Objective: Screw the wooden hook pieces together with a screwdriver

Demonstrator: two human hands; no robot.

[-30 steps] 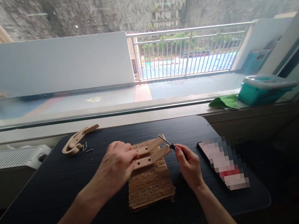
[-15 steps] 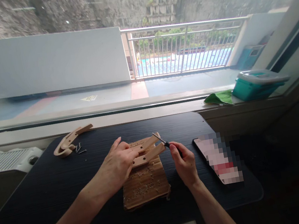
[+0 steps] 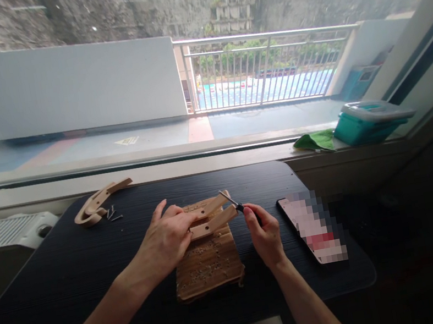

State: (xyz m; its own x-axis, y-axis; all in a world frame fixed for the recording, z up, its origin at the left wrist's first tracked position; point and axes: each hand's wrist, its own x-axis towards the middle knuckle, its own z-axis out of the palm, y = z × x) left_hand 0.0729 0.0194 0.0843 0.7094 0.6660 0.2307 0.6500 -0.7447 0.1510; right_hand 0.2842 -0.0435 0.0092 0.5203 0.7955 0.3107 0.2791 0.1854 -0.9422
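Note:
My left hand (image 3: 170, 231) is closed over the near end of a pale wooden hook piece (image 3: 215, 222), which has two long arms with dark screw holes. The piece rests on a worn wooden board (image 3: 208, 272) that is pitted with many small holes. My right hand (image 3: 266, 234) grips a screwdriver (image 3: 230, 198) by its dark handle. Its thin metal shaft points up and left, crossing the tips of the two arms; whether it touches them I cannot tell. My left fingers hide the hook's other end.
A second curved wooden hook (image 3: 92, 206) lies at the table's far left beside several screws (image 3: 113, 212). To the right is a phone (image 3: 312, 231), its screen blurred. A green cloth (image 3: 315, 141) and a teal lidded box (image 3: 369, 123) stand on the windowsill. The black table (image 3: 105, 271) has rounded corners.
The view has shifted slightly. Both hands, the hook and the screwdriver keep nearly the same places relative to the board; my left hand may have shifted a little along the hook.

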